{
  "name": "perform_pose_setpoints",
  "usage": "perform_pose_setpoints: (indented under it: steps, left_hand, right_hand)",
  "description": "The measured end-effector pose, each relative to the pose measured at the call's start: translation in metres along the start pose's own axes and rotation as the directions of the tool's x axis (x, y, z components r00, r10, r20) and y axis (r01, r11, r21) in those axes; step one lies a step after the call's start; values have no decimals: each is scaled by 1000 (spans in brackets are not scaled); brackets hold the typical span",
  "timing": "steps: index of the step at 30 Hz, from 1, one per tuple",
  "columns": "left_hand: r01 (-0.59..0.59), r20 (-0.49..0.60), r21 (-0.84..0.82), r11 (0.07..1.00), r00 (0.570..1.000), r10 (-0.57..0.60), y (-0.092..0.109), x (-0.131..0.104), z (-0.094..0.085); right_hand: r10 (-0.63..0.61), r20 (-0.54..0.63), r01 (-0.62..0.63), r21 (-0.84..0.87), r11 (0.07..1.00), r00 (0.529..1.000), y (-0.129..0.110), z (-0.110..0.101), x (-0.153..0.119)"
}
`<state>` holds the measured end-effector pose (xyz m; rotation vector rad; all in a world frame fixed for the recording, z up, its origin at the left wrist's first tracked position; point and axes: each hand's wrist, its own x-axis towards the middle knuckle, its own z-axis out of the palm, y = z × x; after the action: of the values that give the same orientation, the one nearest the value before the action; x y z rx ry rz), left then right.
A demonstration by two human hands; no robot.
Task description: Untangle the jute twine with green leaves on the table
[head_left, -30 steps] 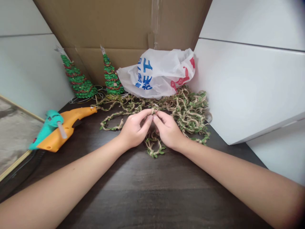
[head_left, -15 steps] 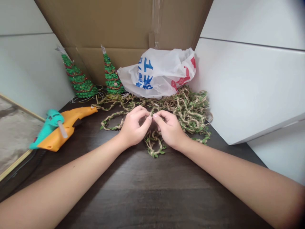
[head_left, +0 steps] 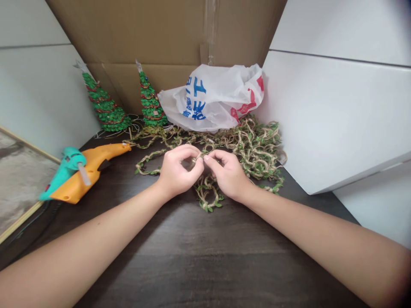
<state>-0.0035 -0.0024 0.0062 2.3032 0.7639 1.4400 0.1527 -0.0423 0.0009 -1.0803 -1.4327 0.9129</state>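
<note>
A long leafy twine garland, braided brown cord with small green leaves, lies tangled across the middle and right of the dark table. My left hand pinches a piece of it between thumb and fingertips. Right beside it, my right hand pinches the same garland, thumb against forefinger, the two thumb tips almost meeting. A small loop of garland rises just behind the fingertips. Another loop of it hangs down onto the table below my hands. The exact spot gripped is mostly hidden by my fingers.
An orange and teal glue gun lies at the left, its cord trailing down. Two small green Christmas trees stand at the back left among thin wires. A white plastic bag rests behind the garland against a cardboard panel. White panels flank the table.
My left hand has shifted slightly left and rolled a little, its fingers curling rounder. My right fingertips have edged left. Both hands keep their pinch on the garland.
</note>
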Motion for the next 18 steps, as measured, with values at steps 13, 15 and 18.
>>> perform_pose_setpoints:
  steps: [13, 15, 18]
  left_hand:
    - [70, 39, 43, 997, 997, -71, -4, -2, 3]
    - [117, 51, 66, 991, 991, -121, -5, -3, 3]
    - [163, 62, 77, 984, 984, -168, -5, -3, 1]
  right_hand:
    - [29, -3, -29, -2, 1000, 1000, 0, 0, 0]
    - [32, -6, -32, -4, 999, 999, 0, 0, 0]
    - [31, -10, -32, -20, 999, 999, 1, 0, 0]
